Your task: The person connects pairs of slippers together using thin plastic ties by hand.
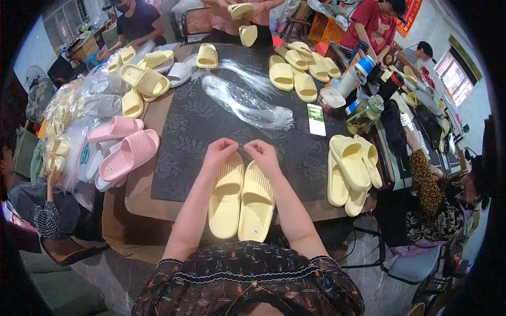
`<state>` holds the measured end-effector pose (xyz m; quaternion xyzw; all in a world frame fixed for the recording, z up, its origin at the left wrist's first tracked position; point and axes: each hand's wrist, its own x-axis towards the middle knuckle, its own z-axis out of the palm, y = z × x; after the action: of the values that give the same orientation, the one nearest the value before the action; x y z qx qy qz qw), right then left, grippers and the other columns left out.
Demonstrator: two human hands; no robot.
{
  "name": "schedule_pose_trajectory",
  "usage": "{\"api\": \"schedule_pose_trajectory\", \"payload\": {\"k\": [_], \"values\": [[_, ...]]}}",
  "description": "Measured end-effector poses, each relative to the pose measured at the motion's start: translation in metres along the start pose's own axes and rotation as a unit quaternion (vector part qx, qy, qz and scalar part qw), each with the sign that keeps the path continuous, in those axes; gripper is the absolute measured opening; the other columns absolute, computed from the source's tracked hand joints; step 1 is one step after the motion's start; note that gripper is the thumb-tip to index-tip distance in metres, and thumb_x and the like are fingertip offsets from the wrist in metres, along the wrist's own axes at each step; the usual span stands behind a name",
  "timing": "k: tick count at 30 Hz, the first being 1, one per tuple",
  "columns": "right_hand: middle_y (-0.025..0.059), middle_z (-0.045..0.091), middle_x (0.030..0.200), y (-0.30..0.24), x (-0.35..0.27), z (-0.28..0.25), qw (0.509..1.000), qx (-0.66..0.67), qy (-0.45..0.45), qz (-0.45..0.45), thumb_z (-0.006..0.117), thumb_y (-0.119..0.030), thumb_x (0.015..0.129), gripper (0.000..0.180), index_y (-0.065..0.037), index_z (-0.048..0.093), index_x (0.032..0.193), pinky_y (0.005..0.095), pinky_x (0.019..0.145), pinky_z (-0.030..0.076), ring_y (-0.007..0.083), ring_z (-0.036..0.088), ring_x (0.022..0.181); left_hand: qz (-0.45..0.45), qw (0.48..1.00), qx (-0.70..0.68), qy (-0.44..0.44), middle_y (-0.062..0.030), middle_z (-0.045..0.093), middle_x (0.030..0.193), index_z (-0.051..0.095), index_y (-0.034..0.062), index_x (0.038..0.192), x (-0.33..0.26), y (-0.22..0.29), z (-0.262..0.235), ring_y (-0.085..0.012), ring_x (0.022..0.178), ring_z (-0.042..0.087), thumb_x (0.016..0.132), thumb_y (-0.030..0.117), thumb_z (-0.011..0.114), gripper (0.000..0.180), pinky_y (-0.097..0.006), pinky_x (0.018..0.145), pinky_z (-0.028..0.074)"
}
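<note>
A pair of pale yellow slide slippers (226,203) lies side by side at the table's near edge, heels toward me. Over their toe ends, my left hand (221,151) and my right hand (262,154) face each other a short gap apart. Both have their fingers curled and pinched together. Anything as thin as a strand between them is too small to make out. Beyond my hands lies a bundle of clear plastic strands (245,105) on the dark patterned table mat (179,158). To the right, more yellow slippers (350,163) are stacked close to the edge.
Pink slippers (132,152) and bagged slippers (100,105) crowd the left side. More yellow slippers (295,68) lie at the far side. A phone (316,120), a glass jar (366,113) and a plastic tub (332,98) stand right. Co-workers sit and stand around; one holds slippers (247,34).
</note>
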<state>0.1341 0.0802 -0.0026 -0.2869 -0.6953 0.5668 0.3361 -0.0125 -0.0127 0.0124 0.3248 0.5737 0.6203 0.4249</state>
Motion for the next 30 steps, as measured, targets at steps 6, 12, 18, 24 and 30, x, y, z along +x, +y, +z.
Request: {"api": "schedule_pose_trajectory", "payload": {"k": [6,12,18,24,30], "values": [[-0.0051,0.057,0.066,0.007,0.005,-0.001,1.000,0.018,-0.007,-0.001,0.068,-0.016,0.084,0.015,-0.001,0.066,0.083,0.0202,0.054,0.038,0.0014,0.046,0.061,-0.002,0.999,0.038,-0.028,-0.0003,0.062,0.078,0.064,0.0037,0.090,0.006,-0.006,0.002,-0.0063,0.070,0.056,0.083,0.015,0.067,0.014,-0.022,0.062,0.045],[-0.0056,0.057,0.066,0.006,0.004,-0.001,0.998,0.057,0.030,0.002,0.068,-0.014,0.083,0.013,-0.002,0.065,0.080,0.0195,0.054,0.037,0.0010,0.046,0.061,0.006,1.000,0.024,-0.009,0.0008,0.062,0.077,0.064,0.0040,0.089,0.002,0.000,0.002,-0.0060,0.070,0.056,0.084,0.013,0.066,0.010,-0.021,0.064,0.045],[-0.0058,0.057,0.066,0.014,0.006,-0.001,0.999,0.044,0.020,-0.009,0.068,-0.015,0.083,0.014,-0.002,0.064,0.080,0.0191,0.054,0.037,0.0008,0.046,0.061,0.003,1.000,0.026,-0.009,-0.0009,0.064,0.078,0.065,0.0034,0.089,0.005,-0.007,0.001,-0.0069,0.069,0.057,0.083,0.014,0.067,0.012,-0.023,0.064,0.046],[-0.0054,0.057,0.067,0.001,0.001,0.002,0.999,0.045,-0.005,-0.026,0.067,-0.013,0.083,0.013,-0.002,0.063,0.079,0.0192,0.053,0.037,0.0000,0.047,0.060,0.018,0.998,0.031,-0.044,-0.0001,0.063,0.077,0.064,0.0032,0.090,0.004,-0.008,0.001,-0.0061,0.069,0.056,0.084,0.014,0.067,0.013,-0.022,0.063,0.045],[-0.0044,0.057,0.068,0.004,0.002,-0.002,0.997,0.063,0.030,-0.010,0.067,-0.014,0.083,0.013,-0.002,0.063,0.079,0.0189,0.053,0.037,0.0001,0.046,0.060,0.019,1.000,0.007,-0.017,0.0005,0.063,0.077,0.064,0.0034,0.089,0.005,-0.008,-0.001,-0.0057,0.068,0.056,0.083,0.015,0.067,0.013,-0.021,0.061,0.045]]}}
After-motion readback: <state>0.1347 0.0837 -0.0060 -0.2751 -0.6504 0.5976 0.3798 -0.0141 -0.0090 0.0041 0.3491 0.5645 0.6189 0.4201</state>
